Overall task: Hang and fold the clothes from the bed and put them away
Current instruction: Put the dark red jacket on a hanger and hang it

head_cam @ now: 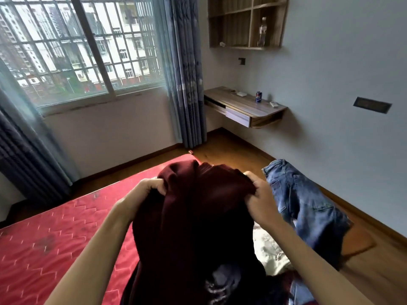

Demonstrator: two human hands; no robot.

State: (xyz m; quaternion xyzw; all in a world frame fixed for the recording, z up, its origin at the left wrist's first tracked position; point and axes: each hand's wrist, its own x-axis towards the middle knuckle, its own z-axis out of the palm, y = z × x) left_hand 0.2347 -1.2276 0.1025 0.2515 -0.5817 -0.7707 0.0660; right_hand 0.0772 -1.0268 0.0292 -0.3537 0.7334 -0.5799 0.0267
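Note:
A dark maroon garment (pixel 198 216) hangs in front of me above the red mattress (pixel 55 234). My left hand (pixel 143 193) grips its upper left edge with curled fingers. My right hand (pixel 258 195) grips the upper right edge the same way. The cloth droops down between my forearms and hides the bed below it. A pair of blue jeans (pixel 308 208) lies over the bed's right edge. A pale cream garment (pixel 271 249) lies crumpled between the jeans and the maroon one.
A wall-mounted desk (pixel 246 106) with a can (pixel 259 97) stands at the far right wall, and a wooden shelf (pixel 246 23) with a bottle hangs above it. A barred window (pixel 77 47) with grey-blue curtains fills the far wall. Wooden floor (pixel 231 150) runs around the bed.

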